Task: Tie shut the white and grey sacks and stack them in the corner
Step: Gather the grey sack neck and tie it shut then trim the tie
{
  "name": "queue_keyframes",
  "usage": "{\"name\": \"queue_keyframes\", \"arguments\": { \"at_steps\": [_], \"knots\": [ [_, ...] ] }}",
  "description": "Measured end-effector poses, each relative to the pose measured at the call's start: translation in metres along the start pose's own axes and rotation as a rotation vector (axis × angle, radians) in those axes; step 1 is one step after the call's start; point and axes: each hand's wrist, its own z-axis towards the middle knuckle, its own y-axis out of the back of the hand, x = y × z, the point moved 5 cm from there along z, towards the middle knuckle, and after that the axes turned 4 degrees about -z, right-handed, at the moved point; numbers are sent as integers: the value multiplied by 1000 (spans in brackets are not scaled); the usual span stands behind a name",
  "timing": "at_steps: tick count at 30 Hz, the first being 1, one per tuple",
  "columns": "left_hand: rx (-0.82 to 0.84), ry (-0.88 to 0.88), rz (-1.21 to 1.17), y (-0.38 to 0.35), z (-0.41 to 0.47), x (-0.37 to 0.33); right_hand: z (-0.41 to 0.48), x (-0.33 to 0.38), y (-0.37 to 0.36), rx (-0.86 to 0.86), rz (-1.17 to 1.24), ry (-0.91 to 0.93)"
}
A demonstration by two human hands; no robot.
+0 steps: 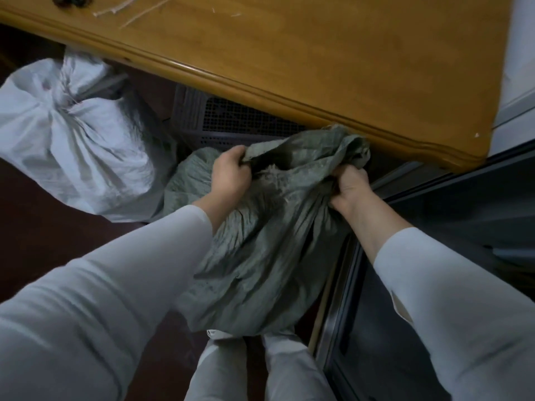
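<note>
The grey sack point(260, 241) sits on the floor point(43, 227) under the worktop point(289, 68) edge. Its weave is soft and crumpled, and it is probably heavy. Left hand point(231, 175) and right hand point(350, 188) each clutch its loose mouth, the sensible hold. The white sack point(72, 140) stands tied nearby.

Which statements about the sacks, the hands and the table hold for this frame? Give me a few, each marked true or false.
1. The white sack is bunched and tied at its neck. True.
2. The grey sack is tied shut. False: its mouth is open and untied.
3. The left hand rests flat on the table. False: it grips the fabric at the grey sack's mouth, as does the right hand.
4. Loose strings lie on the table's far side. True.
5. The white sack lies on top of the grey sack. False: it stands beside it on the floor, to the left.
</note>
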Motion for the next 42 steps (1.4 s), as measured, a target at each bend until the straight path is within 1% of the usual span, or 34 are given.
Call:
{"name": "queue_keyframes", "arguments": {
  "at_steps": [2, 5, 6, 7, 8, 9, 10, 11, 13, 15, 17, 18, 19, 20, 21, 23, 24, 25, 26, 27, 29, 30, 31, 32, 33, 34, 35, 36, 37, 38, 39, 40, 41, 42],
  "knots": [
    [112, 66, -29, 10, -2, 14, -1, 1, -6, -30, -8, -6],
    [371, 186, -141, 10, -17, 25, -4, 1, -26, -15, -33, -2],
    [434, 187, -120, 9, -20, 26, -5, 2, -32, -12, -41, 8],
    [485, 144, -14, 7, -21, 27, -5, 2, -37, -6, -52, 11],
    [490, 89, 159, 6, -22, 28, -6, 2, -40, 2, -72, 17],
    [454, 32, 292, 6, -21, 28, -4, 2, -40, -1, -92, 26],
    [383, 1, 320, 9, -19, 27, -2, 3, -39, -10, -132, 48],
    [307, 0, 250, 13, -16, 24, 1, 5, -37, -16, -200, 87],
    [225, -26, 97, 23, -9, 17, 7, 14, -38, -33, -486, 249],
    [237, -82, 20, 28, 1, 7, 10, 19, -50, -35, -797, 414],
    [291, -107, -23, 32, 5, -6, 11, 15, -65, -1, -991, 514],
    [321, -111, -24, 31, 7, -11, 7, 12, -74, 32, -1053, 537],
    [345, -110, -23, 29, 8, -13, 5, 9, -82, 97, -1057, 543],
    [341, -97, -27, 28, 10, -13, 2, 4, -89, 212, -980, 480],
    [319, -68, -46, 28, 11, -11, -1, -2, -96, 364, -857, 378],
    [251, 15, -80, 32, 17, -9, -10, -17, -106, 671, -703, 123],
    [243, 37, -72, 32, 19, -10, -13, -24, -109, 752, -727, 42],
    [250, 37, -47, 32, 22, -12, -13, -31, -112, 788, -781, 31],
    [259, 28, -21, 32, 23, -16, -13, -36, -117, 742, -803, 65],
    [274, 21, 3, 31, 23, -20, -12, -38, -121, 634, -757, 141],
    [317, 21, 29, 26, 25, -22, -13, -40, -125, 379, -515, 215],
    [332, 37, 3, 25, 25, -21, -15, -43, -125, 281, -400, 209],
    [347, 69, -89, 26, 26, -18, -14, -45, -121, 194, -339, 201],
    [340, 93, -247, 30, 28, -17, -11, -46, -113, 132, -312, 185],
    [319, 102, -399, 39, 31, -12, -6, -48, -104, 80, -285, 161],
    [298, 82, -474, 49, 35, -4, -1, -48, -94, 37, -268, 130],
    [277, 27, -421, 57, 41, 8, 4, -49, -85, 1, -261, 96],
    [286, -44, -207, 62, 47, 23, 7, -50, -79, -23, -259, 65],
    [341, -109, 87, 63, 50, 38, 10, -52, -73, -25, -255, 48],
    [405, -157, 354, 59, 48, 50, 11, -53, -72, -2, -240, 49],
    [451, -211, 539, 53, 45, 60, 13, -54, -72, 32, -234, 50],
    [473, -283, 621, 43, 44, 63, 14, -56, -73, 72, -225, 51],
    [485, -349, 635, 33, 44, 63, 16, -57, -73, 102, -223, 42],
    [463, -409, 641, 27, 42, 58, 19, -59, -72, 123, -213, 32]
  ]
}}
